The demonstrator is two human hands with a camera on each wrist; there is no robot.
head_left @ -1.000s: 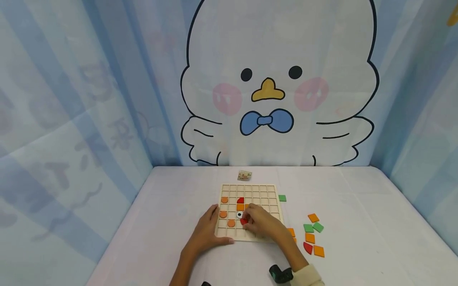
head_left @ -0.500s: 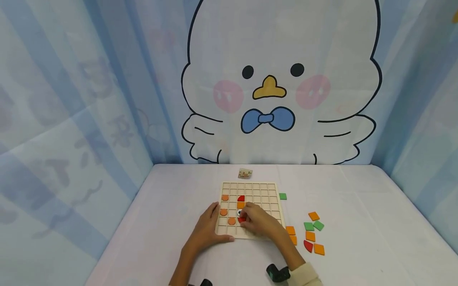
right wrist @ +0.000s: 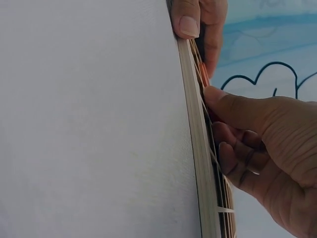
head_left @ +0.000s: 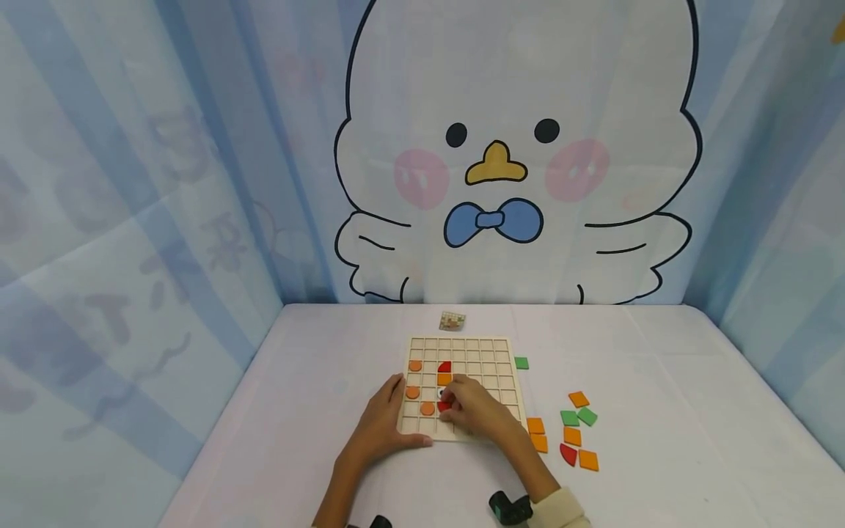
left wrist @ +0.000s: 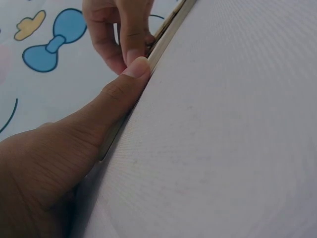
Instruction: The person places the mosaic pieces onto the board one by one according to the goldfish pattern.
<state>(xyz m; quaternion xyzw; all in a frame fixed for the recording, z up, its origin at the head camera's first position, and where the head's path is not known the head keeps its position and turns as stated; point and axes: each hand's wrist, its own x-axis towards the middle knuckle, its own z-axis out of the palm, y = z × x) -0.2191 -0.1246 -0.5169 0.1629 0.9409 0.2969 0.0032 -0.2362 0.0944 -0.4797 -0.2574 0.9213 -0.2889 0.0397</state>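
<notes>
A wooden grid board (head_left: 488,345) lies on the table. My left hand (head_left: 379,422) rests around its near left corner, thumb along the near edge and fingers at the left edge. My right hand (head_left: 477,408), thumb and fingers curled, pinches a red quarter-circle tile (head_left: 444,406) low over a board cell. Just above that tile, a white disc with a black dot (head_left: 440,394) is partly covered by the fingertips. Farther up the same column sit an orange square tile (head_left: 444,379) and another red quarter-circle tile (head_left: 445,367). Several orange round tiles (head_left: 428,408) occupy cells on the left.
Right of the board lie loose orange square tiles (head_left: 589,460), green tiles (head_left: 570,418) and a red quarter-circle tile (head_left: 568,455). One green tile (head_left: 521,363) is at the board's right edge. A small patterned card (head_left: 452,320) lies behind the board.
The right hand has shifted slightly left with the red tile, which now sits directly below the white disc. The hand covers more of the disc. The left hand stays put.
</notes>
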